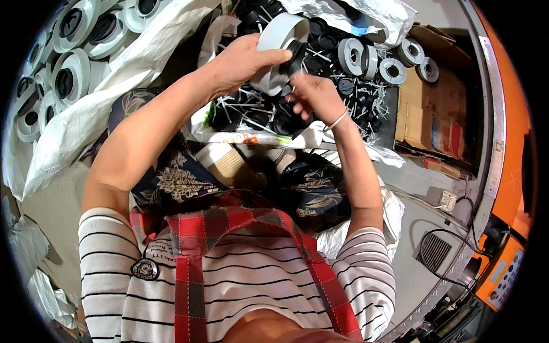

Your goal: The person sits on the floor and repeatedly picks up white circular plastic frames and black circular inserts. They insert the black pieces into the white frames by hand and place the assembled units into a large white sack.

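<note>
A light grey plastic ring-shaped part (278, 33) with a black plastic insert (295, 56) on its right side is held up over a pile of black parts. My left hand (245, 62) grips it from the left, its thumb reaching across toward the black insert. Just below the insert, at the part's lower right, is my right hand (318, 98), fingers curled and slightly blurred. Whatever those fingers pinch is hidden. Under both hands lie many loose black plastic pieces (280, 123) with thin whitish sticks among them.
White woven sacking (131, 74) runs along the left, with grey rings with black centres (70, 83) beyond it. Several grey rings (393, 71) lie right of the pile, by an open cardboard box (426, 114). An orange machine (506, 166) and a black cable (426, 237) are at the right.
</note>
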`<state>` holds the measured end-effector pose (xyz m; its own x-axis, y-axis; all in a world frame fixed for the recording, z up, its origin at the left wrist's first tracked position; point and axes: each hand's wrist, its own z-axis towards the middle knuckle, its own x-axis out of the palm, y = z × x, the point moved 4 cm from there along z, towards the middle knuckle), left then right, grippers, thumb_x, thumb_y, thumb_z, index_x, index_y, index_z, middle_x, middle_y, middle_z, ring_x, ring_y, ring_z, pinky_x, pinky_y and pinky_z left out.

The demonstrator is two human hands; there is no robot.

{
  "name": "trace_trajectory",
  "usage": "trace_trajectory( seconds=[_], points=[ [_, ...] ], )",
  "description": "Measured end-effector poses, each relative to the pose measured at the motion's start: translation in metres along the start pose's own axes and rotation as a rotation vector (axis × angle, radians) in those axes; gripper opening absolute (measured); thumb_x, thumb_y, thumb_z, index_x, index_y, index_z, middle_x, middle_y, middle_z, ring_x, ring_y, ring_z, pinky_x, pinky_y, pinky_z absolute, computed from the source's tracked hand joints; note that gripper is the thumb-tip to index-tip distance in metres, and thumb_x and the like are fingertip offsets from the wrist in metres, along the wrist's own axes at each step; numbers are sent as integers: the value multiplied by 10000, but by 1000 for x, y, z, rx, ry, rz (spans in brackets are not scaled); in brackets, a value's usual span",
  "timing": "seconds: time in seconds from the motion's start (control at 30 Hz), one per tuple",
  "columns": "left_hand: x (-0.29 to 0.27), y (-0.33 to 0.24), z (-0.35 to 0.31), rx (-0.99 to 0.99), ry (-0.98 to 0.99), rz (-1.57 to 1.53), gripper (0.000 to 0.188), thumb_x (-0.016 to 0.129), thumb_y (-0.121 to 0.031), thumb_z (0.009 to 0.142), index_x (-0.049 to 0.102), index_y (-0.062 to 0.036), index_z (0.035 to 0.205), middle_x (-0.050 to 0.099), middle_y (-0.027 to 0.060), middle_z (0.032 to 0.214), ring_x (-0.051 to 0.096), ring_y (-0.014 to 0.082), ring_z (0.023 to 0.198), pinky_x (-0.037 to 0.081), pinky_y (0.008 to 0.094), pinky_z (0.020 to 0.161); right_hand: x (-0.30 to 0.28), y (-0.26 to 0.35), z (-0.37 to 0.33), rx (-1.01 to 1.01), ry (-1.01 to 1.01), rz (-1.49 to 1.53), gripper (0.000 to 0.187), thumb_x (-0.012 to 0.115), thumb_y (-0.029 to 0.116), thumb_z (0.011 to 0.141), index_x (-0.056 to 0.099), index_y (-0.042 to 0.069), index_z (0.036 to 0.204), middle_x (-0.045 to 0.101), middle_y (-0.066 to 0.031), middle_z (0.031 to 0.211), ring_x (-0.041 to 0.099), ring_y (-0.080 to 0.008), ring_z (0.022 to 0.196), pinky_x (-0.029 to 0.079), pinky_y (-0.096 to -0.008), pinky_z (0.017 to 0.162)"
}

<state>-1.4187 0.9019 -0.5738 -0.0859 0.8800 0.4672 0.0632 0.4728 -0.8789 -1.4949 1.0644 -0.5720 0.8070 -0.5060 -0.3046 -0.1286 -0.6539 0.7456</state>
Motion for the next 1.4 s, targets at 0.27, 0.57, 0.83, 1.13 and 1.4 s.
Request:
trace_trajectory(
  seconds=[0.27,0.57,0.83,1.13,1.4],
  points=[
    [-8,-86,-10,250,-316,777,537,649,-288,816,472,1,1233,585,94,1095,560,174,944,460,296,811,-32,-1,28,-317,-50,141,546,636,360,844,491,-43,1183,613,-145,1054,632,-203,848,544,-319,666],
    [-37,-117,-5,697,-934,973,736,638,-169,784,254,55,1371,292,239,1405,293,306,1306,229,356,1073,-270,-84,109,224,-730,-1354,977,857,378,517,362,294,1355,100,-106,1502,124,-343,1370,268,-569,1008],
    [-8,-68,35,417,-494,1317,769,659,-248,751,291,78,1342,308,322,1361,336,380,1278,290,392,1052,-257,-126,176,-59,-545,-1376,478,823,284,558,650,126,974,314,-26,1416,278,-281,1294,361,-500,956],
    [41,-8,37,352,123,1541,612,610,-134,790,389,-98,1360,255,126,1461,262,295,1340,249,433,1086,-128,-44,74,-488,-257,-1235,484,759,192,584,589,-38,975,493,-160,1156,454,-339,1042,408,-406,887],
    [26,17,32,32,204,1323,256,665,-175,697,577,-20,879,615,174,950,587,320,899,437,395,860,-75,-3,60,-589,222,-455,550,761,262,676,573,76,1158,486,-131,1274,456,-296,1172,391,-381,954]
  ],
)
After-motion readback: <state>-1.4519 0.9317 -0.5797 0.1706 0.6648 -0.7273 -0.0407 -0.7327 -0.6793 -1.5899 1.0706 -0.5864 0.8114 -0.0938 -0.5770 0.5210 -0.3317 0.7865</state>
